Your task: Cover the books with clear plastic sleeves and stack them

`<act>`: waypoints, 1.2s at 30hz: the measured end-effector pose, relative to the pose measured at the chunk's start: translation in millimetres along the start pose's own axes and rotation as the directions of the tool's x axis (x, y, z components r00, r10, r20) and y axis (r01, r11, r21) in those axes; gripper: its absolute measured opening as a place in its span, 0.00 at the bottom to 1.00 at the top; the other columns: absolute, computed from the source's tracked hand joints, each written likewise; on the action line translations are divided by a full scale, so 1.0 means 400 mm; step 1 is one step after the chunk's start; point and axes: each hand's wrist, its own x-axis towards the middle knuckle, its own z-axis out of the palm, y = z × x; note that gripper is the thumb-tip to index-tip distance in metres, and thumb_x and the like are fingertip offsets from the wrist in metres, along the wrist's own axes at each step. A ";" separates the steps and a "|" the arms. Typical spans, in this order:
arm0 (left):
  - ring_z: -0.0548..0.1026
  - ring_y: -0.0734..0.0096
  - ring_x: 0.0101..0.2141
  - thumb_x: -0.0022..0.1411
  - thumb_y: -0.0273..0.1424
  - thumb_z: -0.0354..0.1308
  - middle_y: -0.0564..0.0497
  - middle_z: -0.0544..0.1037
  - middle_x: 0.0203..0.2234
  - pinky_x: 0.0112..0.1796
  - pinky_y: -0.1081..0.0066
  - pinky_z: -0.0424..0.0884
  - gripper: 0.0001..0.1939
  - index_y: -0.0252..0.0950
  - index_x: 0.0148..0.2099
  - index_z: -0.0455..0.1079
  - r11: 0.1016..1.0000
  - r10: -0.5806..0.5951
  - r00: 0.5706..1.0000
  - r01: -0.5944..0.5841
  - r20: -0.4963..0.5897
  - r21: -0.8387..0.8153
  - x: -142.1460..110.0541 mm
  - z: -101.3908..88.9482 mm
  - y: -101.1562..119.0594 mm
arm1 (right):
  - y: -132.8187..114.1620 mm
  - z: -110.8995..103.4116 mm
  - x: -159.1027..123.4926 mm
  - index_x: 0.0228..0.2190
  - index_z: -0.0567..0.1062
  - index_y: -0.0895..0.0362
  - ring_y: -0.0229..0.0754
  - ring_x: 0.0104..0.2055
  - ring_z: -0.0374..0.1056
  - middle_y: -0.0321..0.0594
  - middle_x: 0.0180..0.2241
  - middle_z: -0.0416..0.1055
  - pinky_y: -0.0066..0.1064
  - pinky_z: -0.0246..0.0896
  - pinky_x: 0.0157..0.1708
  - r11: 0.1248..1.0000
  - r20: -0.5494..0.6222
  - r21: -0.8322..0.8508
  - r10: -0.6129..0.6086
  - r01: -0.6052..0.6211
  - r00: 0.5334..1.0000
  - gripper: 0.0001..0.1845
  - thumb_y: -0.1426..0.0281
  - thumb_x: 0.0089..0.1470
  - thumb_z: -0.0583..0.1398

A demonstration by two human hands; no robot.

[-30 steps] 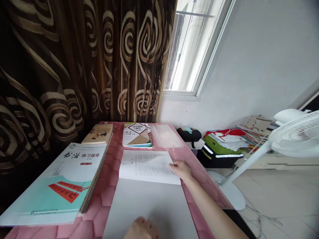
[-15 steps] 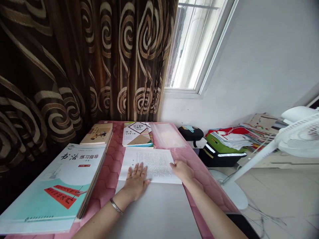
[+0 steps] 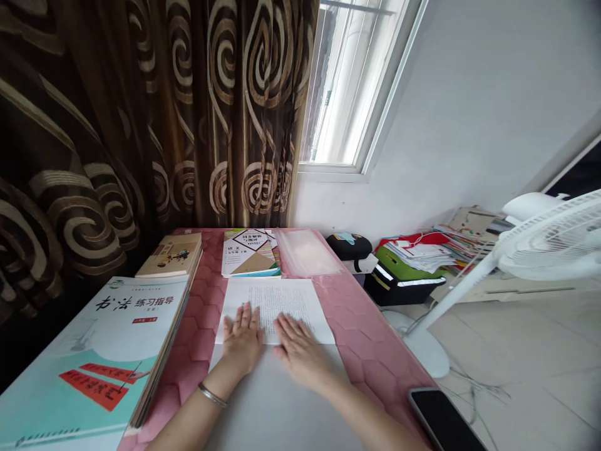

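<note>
An open book [image 3: 300, 307] lies flat in front of me, its far page printed with small text and its near side plain grey-white. My left hand [image 3: 243, 338] rests palm down across the fold, fingers spread over the left part of the printed page. A silver bangle [image 3: 212, 394] circles that wrist. Beside it, my right hand [image 3: 300, 351] also lies flat, with its fingertips on the print and its palm over the plain side. Neither hand grips anything. The hands cover part of the text and the fold.
A stack of books [image 3: 107, 351] stands at the left. Farther back lie a workbook [image 3: 251, 254] and clear plastic sleeves [image 3: 307, 252] on the pink padded table cover [image 3: 197, 344]. A phone [image 3: 444, 419] is at the right edge, near a white fan [image 3: 469, 288] on the floor.
My left hand has come up from the near edge onto the printed page. My right hand has let go of the page's right edge and moved left, flat onto the book.
</note>
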 end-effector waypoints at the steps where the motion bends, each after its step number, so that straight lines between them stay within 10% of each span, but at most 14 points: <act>1: 0.43 0.53 0.68 0.69 0.35 0.36 0.46 0.42 0.69 0.62 0.42 0.43 0.29 0.39 0.71 0.42 0.999 -0.050 0.998 0.050 -0.049 0.014 -0.005 0.004 -0.021 | 0.028 -0.003 -0.013 0.66 0.47 0.60 0.48 0.71 0.33 0.43 0.69 0.37 0.49 0.30 0.67 0.996 0.015 -0.013 0.085 -0.085 0.996 0.37 0.51 0.65 0.37; 8: 0.74 0.52 0.46 0.68 0.26 0.41 0.30 0.68 0.53 0.42 0.58 0.73 0.22 0.29 0.58 0.69 0.964 -0.201 0.865 0.257 -0.460 0.063 -0.037 0.036 -0.128 | 0.158 -0.023 -0.065 0.66 0.47 0.62 0.45 0.71 0.32 0.43 0.69 0.36 0.47 0.29 0.68 0.939 -0.024 -0.072 0.335 -0.336 0.942 0.36 0.53 0.65 0.36; 15: 0.77 0.63 0.36 0.65 0.19 0.39 0.33 0.69 0.48 0.32 0.69 0.75 0.24 0.28 0.59 0.66 0.951 -0.280 0.889 0.309 -0.362 0.023 -0.072 0.012 -0.114 | 0.130 -0.013 -0.074 0.66 0.49 0.61 0.45 0.71 0.34 0.42 0.69 0.38 0.46 0.31 0.68 0.944 -0.020 -0.091 0.316 -0.316 0.949 0.35 0.54 0.66 0.35; 20: 0.70 0.49 0.53 0.63 0.18 0.37 0.35 0.64 0.60 0.50 0.49 0.69 0.29 0.34 0.61 0.66 0.948 -0.214 0.914 0.280 -0.346 0.152 -0.096 0.004 -0.073 | 0.126 -0.005 -0.084 0.66 0.50 0.61 0.45 0.71 0.35 0.42 0.68 0.39 0.47 0.33 0.67 0.950 -0.043 -0.083 0.299 -0.302 0.953 0.35 0.55 0.66 0.36; 26: 0.45 0.56 0.67 0.68 0.31 0.38 0.47 0.45 0.69 0.64 0.53 0.45 0.29 0.36 0.69 0.51 0.991 0.129 0.982 -0.132 -0.136 -0.012 0.024 0.020 0.048 | 0.129 -0.002 -0.083 0.66 0.50 0.59 0.46 0.71 0.35 0.41 0.69 0.40 0.48 0.33 0.67 0.944 -0.037 -0.099 0.313 -0.315 0.949 0.35 0.54 0.65 0.37; 31: 0.38 0.55 0.68 0.68 0.40 0.36 0.45 0.39 0.70 0.64 0.48 0.37 0.31 0.38 0.71 0.43 0.987 0.116 0.987 -0.126 -0.107 -0.101 0.131 0.022 0.062 | 0.110 -0.026 -0.058 0.64 0.57 0.61 0.52 0.71 0.34 0.44 0.68 0.44 0.53 0.29 0.67 0.934 -0.093 -0.097 0.335 -0.344 0.937 0.32 0.59 0.65 0.41; 36: 0.41 0.58 0.68 0.68 0.36 0.34 0.45 0.41 0.69 0.64 0.52 0.40 0.30 0.35 0.71 0.44 0.991 0.114 0.985 -0.122 -0.131 -0.054 0.181 0.000 0.039 | 0.027 -0.056 0.116 0.63 0.58 0.63 0.46 0.70 0.38 0.45 0.68 0.45 0.43 0.39 0.67 0.988 -0.119 0.109 0.125 -0.112 0.985 0.31 0.61 0.66 0.40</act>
